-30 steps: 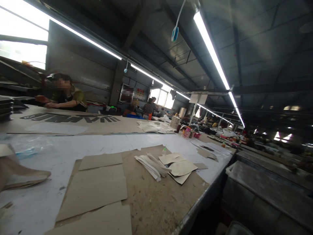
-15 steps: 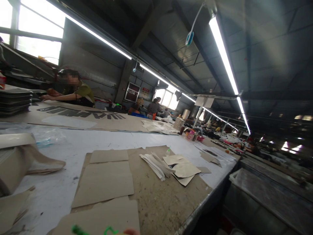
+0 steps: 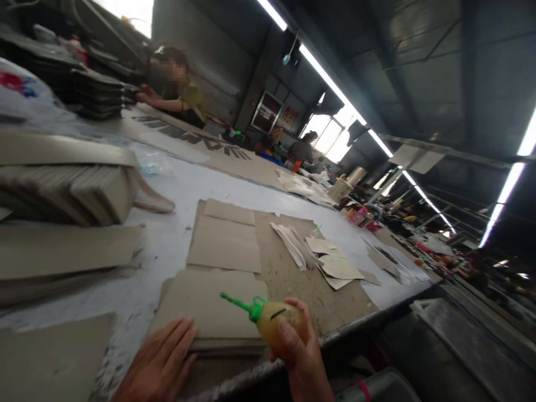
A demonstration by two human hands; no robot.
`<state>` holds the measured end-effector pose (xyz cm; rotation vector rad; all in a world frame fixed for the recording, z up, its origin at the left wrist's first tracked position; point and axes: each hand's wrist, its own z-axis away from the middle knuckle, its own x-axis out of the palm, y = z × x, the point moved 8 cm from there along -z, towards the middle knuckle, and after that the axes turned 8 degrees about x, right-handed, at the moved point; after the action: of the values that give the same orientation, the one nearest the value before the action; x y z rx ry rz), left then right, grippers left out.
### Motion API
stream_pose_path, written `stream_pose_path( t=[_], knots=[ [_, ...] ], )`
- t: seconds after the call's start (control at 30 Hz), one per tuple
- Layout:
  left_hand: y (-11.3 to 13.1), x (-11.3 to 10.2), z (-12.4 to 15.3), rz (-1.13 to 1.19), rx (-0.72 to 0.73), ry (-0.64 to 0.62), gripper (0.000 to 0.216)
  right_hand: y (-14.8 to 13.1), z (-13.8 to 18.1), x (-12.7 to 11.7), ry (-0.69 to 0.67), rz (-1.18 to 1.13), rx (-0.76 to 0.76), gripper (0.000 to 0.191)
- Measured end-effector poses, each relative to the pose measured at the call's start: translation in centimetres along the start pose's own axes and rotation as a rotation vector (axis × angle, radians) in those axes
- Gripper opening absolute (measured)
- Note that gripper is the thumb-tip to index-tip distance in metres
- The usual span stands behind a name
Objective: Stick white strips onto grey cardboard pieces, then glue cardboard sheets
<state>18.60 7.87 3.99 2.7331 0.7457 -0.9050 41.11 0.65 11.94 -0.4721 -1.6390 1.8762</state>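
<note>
In my right hand (image 3: 304, 346) is a squeeze glue bottle (image 3: 278, 324), its yellowish body wrapped by my fingers. Its long green nozzle points left, over a stack of beige sheets (image 3: 213, 304) at the table's front edge. My left hand (image 3: 161, 357) lies flat with fingers stretched out at the left front corner of that stack. Just behind the stack rest more beige sheets (image 3: 226, 243) on a brown board (image 3: 288, 290). To their right lie a bundle of pale strips (image 3: 293, 245) and several cream pieces (image 3: 341, 265).
Left of me stands a row of packed boards (image 3: 75, 190) under a pale cover, beside more flat sheets (image 3: 62, 248). Across the white table (image 3: 201, 178) a person (image 3: 184, 100) works near dark stacks (image 3: 98, 95). Below the right table edge is a grey bin (image 3: 460, 335).
The view has tilted and swung down and left. The glue bottle has come up from the bottom edge into full view, and both hands now show.
</note>
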Motion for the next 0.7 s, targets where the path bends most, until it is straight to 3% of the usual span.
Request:
stream_pose_path(
  t=[0.1,0.23,0.4,0.53,0.7],
  knots=[
    [0.9,-0.2,-0.4,0.024,-0.027,-0.08,0.039,-1.2,0.2,1.5,0.04,0.221,-0.066,0.059],
    [1.0,-0.8,-0.8,0.082,-0.139,-0.035,0.04,-1.9,-0.2,4.0,-0.015,0.497,-0.163,0.051],
    [1.4,-0.9,-0.8,0.089,-0.102,-0.038,0.037,-1.4,-1.5,5.6,-0.073,0.689,-0.238,0.049],
    [1.9,-1.9,-1.6,0.068,-0.059,-0.061,0.031,-1.4,-2.2,6.4,-0.078,0.754,-0.265,0.049],
    [2.3,-2.0,-1.8,0.102,-0.095,-0.091,0.033,-1.4,-2.6,6.7,-0.091,0.756,-0.191,0.049]
  ],
)
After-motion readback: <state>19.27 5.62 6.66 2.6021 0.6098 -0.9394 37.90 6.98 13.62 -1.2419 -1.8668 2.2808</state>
